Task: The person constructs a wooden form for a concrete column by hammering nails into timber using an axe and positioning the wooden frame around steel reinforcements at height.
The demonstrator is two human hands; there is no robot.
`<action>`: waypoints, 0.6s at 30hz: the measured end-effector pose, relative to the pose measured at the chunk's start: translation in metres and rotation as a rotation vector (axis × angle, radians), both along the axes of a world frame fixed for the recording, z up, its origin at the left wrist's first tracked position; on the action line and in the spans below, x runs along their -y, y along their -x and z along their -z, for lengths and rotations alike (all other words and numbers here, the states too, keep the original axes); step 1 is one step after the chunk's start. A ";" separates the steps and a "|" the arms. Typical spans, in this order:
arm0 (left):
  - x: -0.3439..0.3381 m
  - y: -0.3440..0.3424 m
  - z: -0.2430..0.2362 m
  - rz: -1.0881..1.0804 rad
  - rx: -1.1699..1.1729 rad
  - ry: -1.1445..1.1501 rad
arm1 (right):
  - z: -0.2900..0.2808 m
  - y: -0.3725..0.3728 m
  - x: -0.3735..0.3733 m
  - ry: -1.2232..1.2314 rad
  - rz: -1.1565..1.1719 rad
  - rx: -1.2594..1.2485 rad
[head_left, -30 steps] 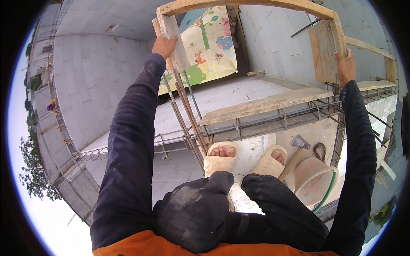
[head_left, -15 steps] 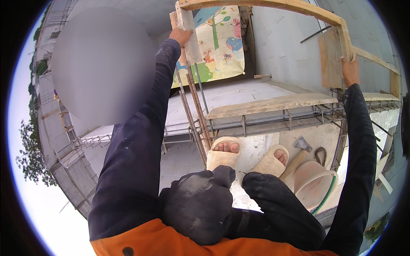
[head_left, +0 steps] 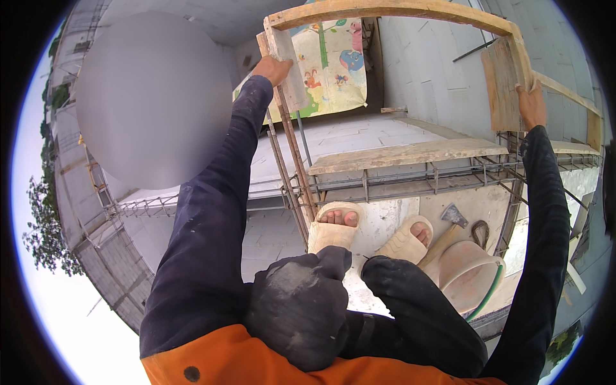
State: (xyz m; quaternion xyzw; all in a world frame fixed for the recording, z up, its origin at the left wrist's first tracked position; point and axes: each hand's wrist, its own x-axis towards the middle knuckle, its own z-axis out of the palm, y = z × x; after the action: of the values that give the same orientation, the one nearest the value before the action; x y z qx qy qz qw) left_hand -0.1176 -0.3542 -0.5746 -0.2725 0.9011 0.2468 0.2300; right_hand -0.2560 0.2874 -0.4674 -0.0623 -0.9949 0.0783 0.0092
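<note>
Both arms stretch forward to a wooden frame [head_left: 398,9] with a long bar across its far side and a short upright board at each end. My left hand [head_left: 273,70] is closed round its left board, beside the tops of several rusty rebars [head_left: 292,138]. At the right end, my right hand [head_left: 531,108] grips the frame's narrow upright, next to a wide wooden board [head_left: 502,86]. The fingers of both hands are partly hidden behind the wood. A cartoon-printed mat [head_left: 337,70] shows beyond the frame.
A rebar cage [head_left: 398,183] runs across, with a plank [head_left: 404,156] over it. My sandalled feet [head_left: 337,221] rest on a pale board [head_left: 385,282]. Nearby are a hatchet [head_left: 453,215], a coil of wire [head_left: 480,232] and a bucket [head_left: 463,273]. Grey block walls [head_left: 423,70] stand beyond.
The frame's left end has come down toward me with my left hand. The right end has shifted only slightly, and my right hand keeps its grip.
</note>
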 end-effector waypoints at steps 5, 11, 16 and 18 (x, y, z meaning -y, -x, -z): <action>-0.005 -0.037 0.002 0.091 -0.221 0.268 | -0.001 -0.013 -0.004 0.085 -0.028 0.065; -0.007 -0.019 -0.019 0.084 0.049 0.017 | 0.016 -0.025 -0.036 0.269 -0.082 -0.014; 0.009 -0.019 -0.024 0.145 0.056 0.010 | 0.017 -0.022 -0.026 0.188 -0.088 -0.007; 0.015 -0.018 -0.023 0.170 0.068 -0.009 | 0.013 -0.019 -0.021 0.241 -0.074 0.058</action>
State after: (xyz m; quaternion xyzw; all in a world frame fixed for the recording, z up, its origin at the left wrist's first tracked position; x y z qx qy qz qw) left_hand -0.1000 -0.3688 -0.5518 -0.2021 0.9114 0.2212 0.2820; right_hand -0.2366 0.3087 -0.4804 -0.0283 -0.9798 0.1957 -0.0299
